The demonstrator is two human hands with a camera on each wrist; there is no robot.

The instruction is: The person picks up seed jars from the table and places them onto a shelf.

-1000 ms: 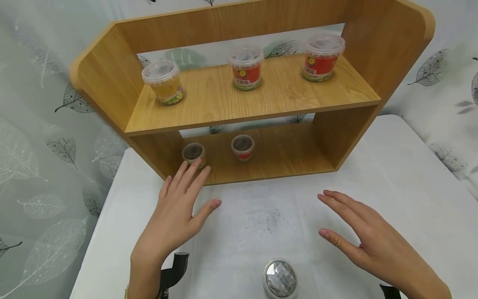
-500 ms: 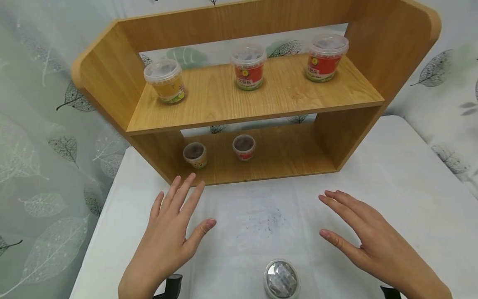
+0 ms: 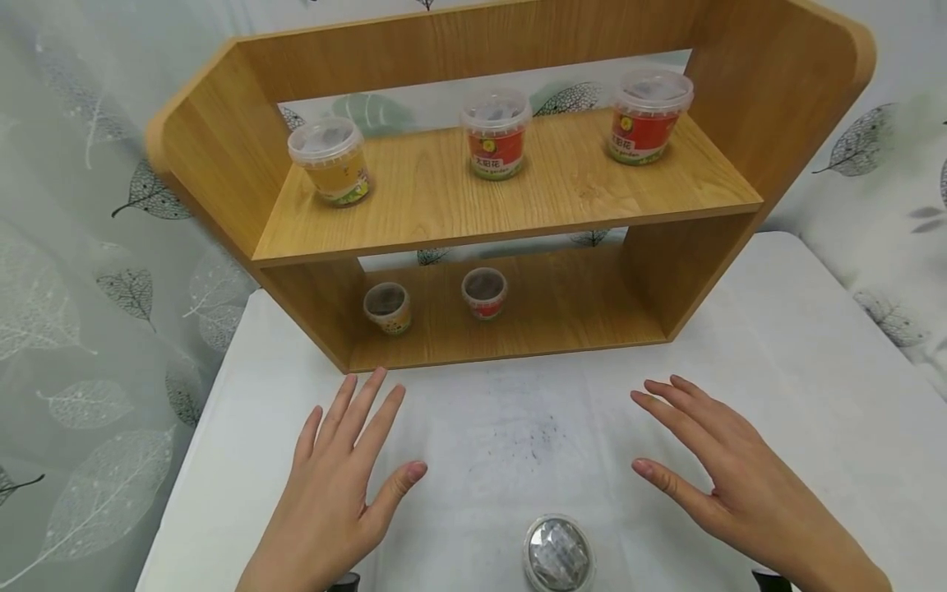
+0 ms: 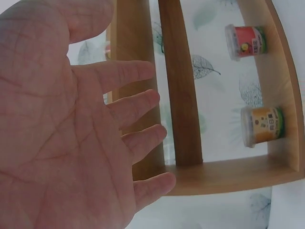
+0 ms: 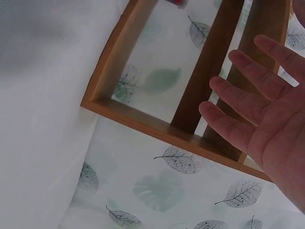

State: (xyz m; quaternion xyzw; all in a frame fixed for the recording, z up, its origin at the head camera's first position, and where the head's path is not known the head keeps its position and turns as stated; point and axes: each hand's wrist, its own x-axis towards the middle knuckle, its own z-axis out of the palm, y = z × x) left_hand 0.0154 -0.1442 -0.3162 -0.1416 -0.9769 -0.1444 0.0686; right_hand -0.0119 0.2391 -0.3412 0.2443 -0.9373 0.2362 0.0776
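My left hand (image 3: pixel 336 477) hovers over the white table with its fingers spread, just in front of the shelf's lower left corner, and holds nothing. On the right, my right hand (image 3: pixel 740 477) is also spread above the table, thumb apart, holding nothing. Between the hands, nearer to me, stands a small round tub (image 3: pixel 559 554) with a clear lid and silvery contents. Two small cups stand on the lower board: a yellow cup (image 3: pixel 388 308) at the left, nearest my left hand, and a red cup (image 3: pixel 484 293) beside it.
A two-level wooden shelf (image 3: pixel 510 218) stands at the back of the table (image 3: pixel 459 510). Its upper board bears a yellow lidded tub (image 3: pixel 330 162) and two red lidded tubs, one central (image 3: pixel 496 136), one right (image 3: pixel 649 117). Dark specks (image 3: pixel 536 436) mark the tabletop. Leaf-patterned curtains hang behind.
My left hand has drawn back from the yellow cup, down toward me, so that the cup shows whole. The right hand has hardly moved.
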